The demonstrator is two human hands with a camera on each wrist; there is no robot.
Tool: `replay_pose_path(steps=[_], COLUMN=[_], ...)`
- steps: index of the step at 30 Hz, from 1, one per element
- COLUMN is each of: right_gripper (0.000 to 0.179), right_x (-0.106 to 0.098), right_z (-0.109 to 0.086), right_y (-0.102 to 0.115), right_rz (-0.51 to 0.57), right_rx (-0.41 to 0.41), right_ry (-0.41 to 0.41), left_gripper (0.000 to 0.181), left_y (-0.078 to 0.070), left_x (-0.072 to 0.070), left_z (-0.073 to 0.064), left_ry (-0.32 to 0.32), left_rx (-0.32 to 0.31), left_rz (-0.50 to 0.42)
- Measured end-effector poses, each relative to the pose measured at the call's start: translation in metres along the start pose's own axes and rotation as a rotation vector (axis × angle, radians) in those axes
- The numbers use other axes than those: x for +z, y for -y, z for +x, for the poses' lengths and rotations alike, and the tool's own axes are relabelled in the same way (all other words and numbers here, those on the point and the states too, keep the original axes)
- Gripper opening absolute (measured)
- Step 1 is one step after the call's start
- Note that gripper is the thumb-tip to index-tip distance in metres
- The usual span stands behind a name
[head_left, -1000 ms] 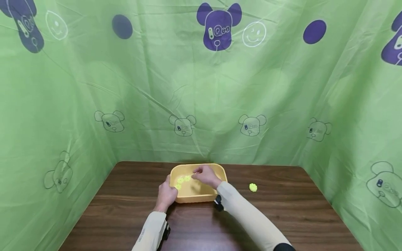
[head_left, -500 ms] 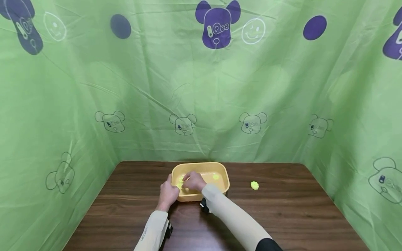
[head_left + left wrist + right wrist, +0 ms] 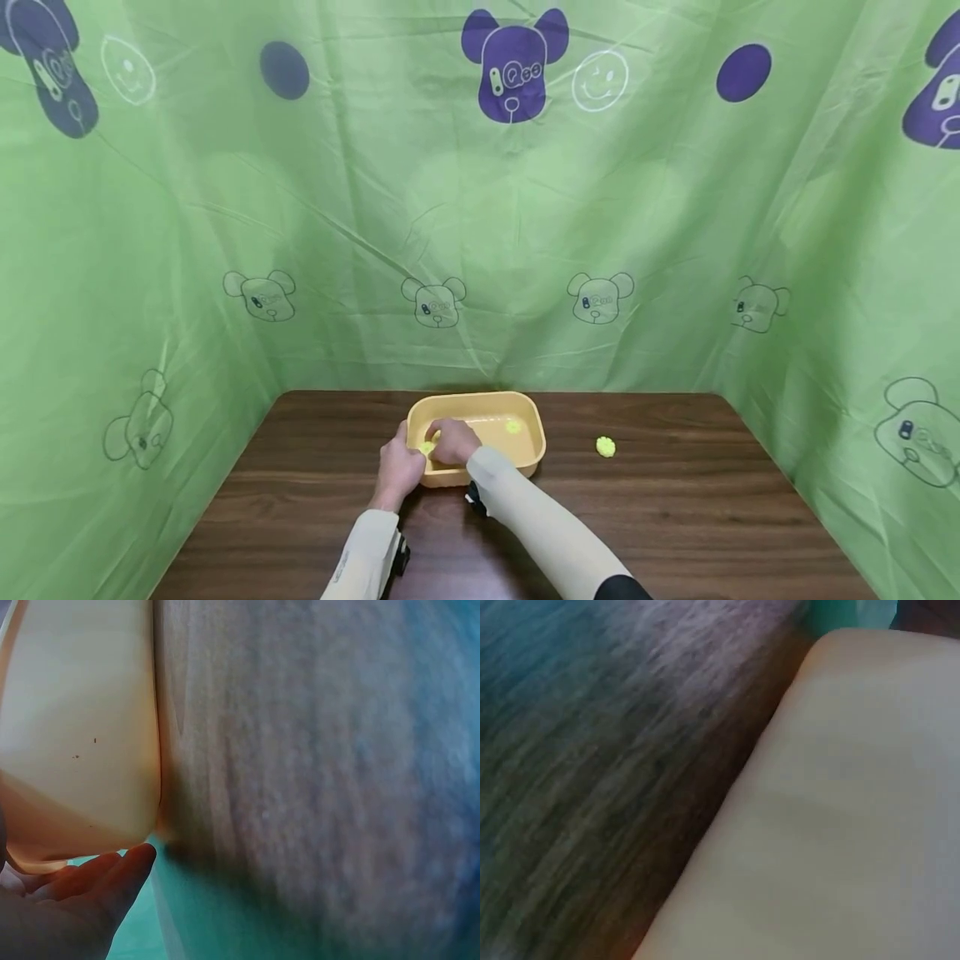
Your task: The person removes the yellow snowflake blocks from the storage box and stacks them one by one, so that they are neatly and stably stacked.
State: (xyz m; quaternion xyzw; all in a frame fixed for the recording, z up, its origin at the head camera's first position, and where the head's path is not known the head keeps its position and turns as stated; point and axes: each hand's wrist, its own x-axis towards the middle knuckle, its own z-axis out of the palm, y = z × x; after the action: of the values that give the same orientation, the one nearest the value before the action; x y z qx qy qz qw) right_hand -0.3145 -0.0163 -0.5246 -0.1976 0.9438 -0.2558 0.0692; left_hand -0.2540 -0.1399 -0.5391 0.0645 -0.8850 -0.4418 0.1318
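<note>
A yellow plastic basin (image 3: 480, 479) stands on the table. My left hand (image 3: 400, 468) grips its left wall, thumb over the rim; the left wrist view shows the fingers (image 3: 124, 874) against the basin's outside. My right hand (image 3: 455, 442) is down inside the left part of the basin, fingers bent over small yellow-green flower-shaped pieces (image 3: 427, 447). I cannot tell whether it holds one of them. Another flower-shaped piece lies alone on the basin's right floor. The right wrist view is filled by the basin's outer wall (image 3: 832, 825) and blurred table, with the hand out of sight.
A separate yellow-green flower-shaped piece (image 3: 605, 447) lies on the dark wooden table (image 3: 675, 517), right of the basin. Green printed cloth (image 3: 510, 225) hangs behind the table and on both sides.
My right hand has moved left and lower within the basin, uncovering the piece on the right floor. The left hand keeps its hold on the basin's left side.
</note>
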Motion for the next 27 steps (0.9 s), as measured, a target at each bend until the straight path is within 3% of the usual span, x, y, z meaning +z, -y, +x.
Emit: replay_pose_path(steps=[13,27], right_gripper=[0.037,0.033], right_x=[0.0027,0.0028], right_z=[-0.0027,0.0025], right_y=[-0.0006,-0.0076], right_rz=[-0.049,0.092], right_rx=[0.022,0.022], right_ry=[0.043,-0.054], left_gripper=[0.072,0.068], left_y=[0.0069,0.0053], left_x=[0.0048,0.0061], left_z=[-0.0039,0.0039], left_ry=[-0.007,-0.040], left_rx=[-0.005,0.032], left_rz=[0.005,0.021])
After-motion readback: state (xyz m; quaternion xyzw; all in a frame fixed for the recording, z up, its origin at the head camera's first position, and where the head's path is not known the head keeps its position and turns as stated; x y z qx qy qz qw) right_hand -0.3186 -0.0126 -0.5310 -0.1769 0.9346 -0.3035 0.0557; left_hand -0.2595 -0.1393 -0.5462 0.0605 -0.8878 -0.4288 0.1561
